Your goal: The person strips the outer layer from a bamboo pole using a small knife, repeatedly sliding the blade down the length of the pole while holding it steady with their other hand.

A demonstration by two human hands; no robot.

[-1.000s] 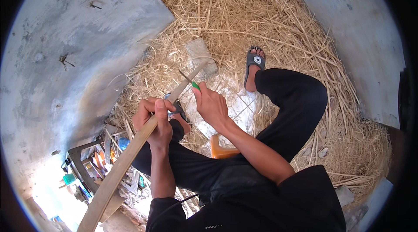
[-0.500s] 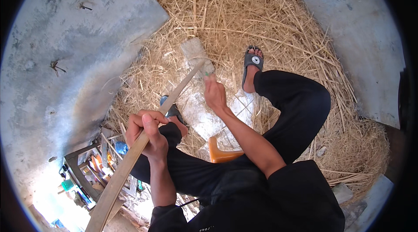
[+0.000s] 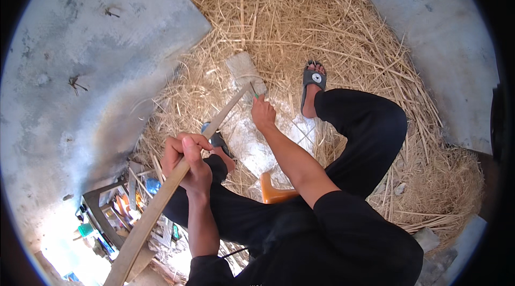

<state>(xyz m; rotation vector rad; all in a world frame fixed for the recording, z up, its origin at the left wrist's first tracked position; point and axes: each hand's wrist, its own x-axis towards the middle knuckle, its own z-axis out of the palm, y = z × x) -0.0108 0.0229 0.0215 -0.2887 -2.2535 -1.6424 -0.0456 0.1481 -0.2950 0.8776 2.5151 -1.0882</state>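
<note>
My left hand (image 3: pixel 190 165) is closed around a long, flat bamboo strip (image 3: pixel 155 205), which slants from the lower left up to the middle of the view. The strip's far end lies over a grey, brick-like block (image 3: pixel 238 65) on the floor. My right hand (image 3: pixel 263 114) grips a small green-handled knife (image 3: pixel 256 94). Its thin dark blade meets the strip near that far end; most of the handle is hidden by my fingers.
Loose straw-coloured shavings (image 3: pixel 300 17) cover the floor. An orange plastic stool (image 3: pixel 274 195) shows beneath me. Concrete slabs (image 3: pixel 107 44) stand at left and right. A wooden frame (image 3: pixel 102 213) with clutter is at the lower left. My sandalled foot (image 3: pixel 312 82) rests beside the block.
My right hand has shifted slightly down, and the knife's blade, blurred before, now shows against the strip's far end. My left hand keeps its grip; the whole view has shifted slightly.
</note>
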